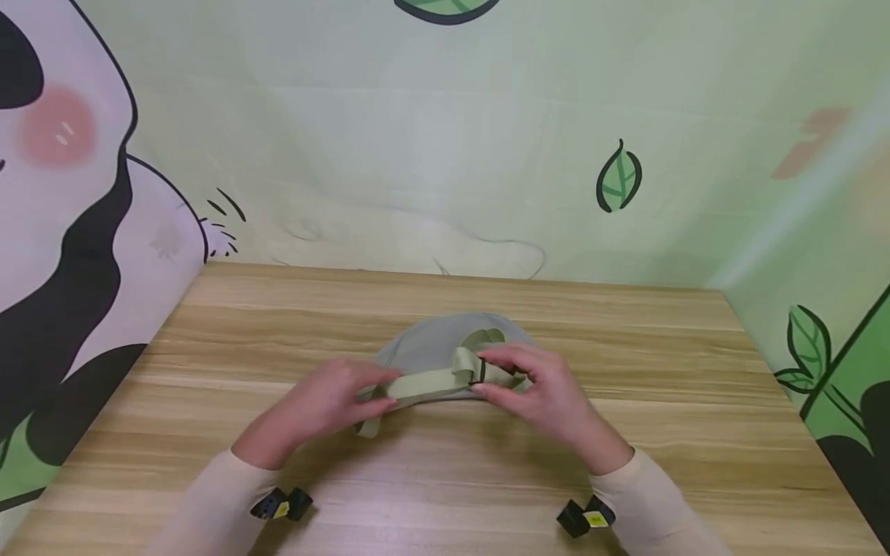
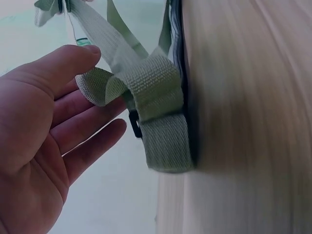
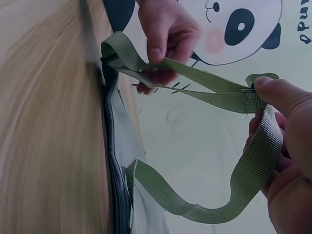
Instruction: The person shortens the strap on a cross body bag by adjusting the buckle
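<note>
A grey fabric pouch (image 1: 424, 340) with a dark-edged seam lies on the wooden table, its curved side away from me. Attached to it is a pale green webbing strap (image 1: 427, 382), raised off the pouch. My left hand (image 1: 330, 398) pinches the strap near the pouch's left end between thumb and fingers. Beside those fingers, the left wrist view shows a dark slider (image 2: 135, 124) on the doubled webbing. With thumb and fingertips, my right hand (image 1: 542, 386) pinches the strap at a black buckle (image 1: 481, 371). From there, webbing loops back to the pouch in the right wrist view.
The wooden tabletop (image 1: 445, 486) extends around the pouch on every side. Behind it rises a pale green backdrop (image 1: 334, 139) printed with a panda and leaves. Small black devices (image 1: 281, 503) are worn on both wrists.
</note>
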Available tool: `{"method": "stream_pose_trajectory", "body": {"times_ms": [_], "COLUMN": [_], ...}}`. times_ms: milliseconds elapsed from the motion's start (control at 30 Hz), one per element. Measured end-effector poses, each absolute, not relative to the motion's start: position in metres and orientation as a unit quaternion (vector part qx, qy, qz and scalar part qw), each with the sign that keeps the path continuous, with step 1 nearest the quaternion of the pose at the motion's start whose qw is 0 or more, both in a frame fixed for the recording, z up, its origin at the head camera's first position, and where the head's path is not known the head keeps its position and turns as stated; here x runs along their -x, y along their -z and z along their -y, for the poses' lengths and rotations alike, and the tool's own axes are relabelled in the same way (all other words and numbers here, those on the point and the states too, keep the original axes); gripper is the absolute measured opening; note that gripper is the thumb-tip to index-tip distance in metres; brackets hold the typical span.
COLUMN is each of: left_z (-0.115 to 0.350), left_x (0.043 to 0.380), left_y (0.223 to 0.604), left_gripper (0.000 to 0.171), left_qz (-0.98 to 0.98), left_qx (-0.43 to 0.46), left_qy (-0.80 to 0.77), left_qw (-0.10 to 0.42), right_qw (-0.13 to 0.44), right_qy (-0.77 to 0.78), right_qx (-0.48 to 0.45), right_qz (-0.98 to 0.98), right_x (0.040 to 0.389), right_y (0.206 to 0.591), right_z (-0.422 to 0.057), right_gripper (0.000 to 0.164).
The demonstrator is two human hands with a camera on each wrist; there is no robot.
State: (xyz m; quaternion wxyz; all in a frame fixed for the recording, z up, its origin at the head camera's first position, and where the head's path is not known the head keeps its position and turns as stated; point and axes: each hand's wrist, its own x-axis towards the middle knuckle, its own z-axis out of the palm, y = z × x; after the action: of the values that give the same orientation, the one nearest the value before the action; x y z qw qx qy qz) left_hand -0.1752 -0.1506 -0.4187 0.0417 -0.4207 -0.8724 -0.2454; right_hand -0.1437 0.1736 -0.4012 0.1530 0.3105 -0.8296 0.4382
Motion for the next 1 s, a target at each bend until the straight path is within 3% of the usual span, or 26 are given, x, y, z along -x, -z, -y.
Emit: {"method": "stream_pose_trajectory", "body": {"times_ms": [367,567,800,1000], "left_z": [0.167,0.172,0.176,0.184], "left_x": [0.172,0.173,0.174,0.173], "left_y": [0.420,0.421,0.421,0.421], "left_gripper": [0.026,0.023,0.013,0.024], "left_qz": [0.877,0.872,0.866,0.884], "left_qx": [0.409,0.419,0.425,0.394], "left_qy": [0.251,0.250,0.260,0.249], "left_qw": [0.021,0.038,0.040,0.038], "right_qw": [0.176,0.183,0.160,0.150], "right_qy": [-0.433,-0.442,-0.484,-0.492], "right_qx": [-0.361,-0.381,-0.373,-0.356], "right_qz": [0.807,0.791,0.775,0.780], "right_x": [0.148,0.149,0.148,0.148], "right_y": [0.407,0.407,0.407,0.405], "right_z": [-0.178,-0.180,-0.183,-0.187], "right_gripper": [0.041,0.044,0.041,0.040]}}
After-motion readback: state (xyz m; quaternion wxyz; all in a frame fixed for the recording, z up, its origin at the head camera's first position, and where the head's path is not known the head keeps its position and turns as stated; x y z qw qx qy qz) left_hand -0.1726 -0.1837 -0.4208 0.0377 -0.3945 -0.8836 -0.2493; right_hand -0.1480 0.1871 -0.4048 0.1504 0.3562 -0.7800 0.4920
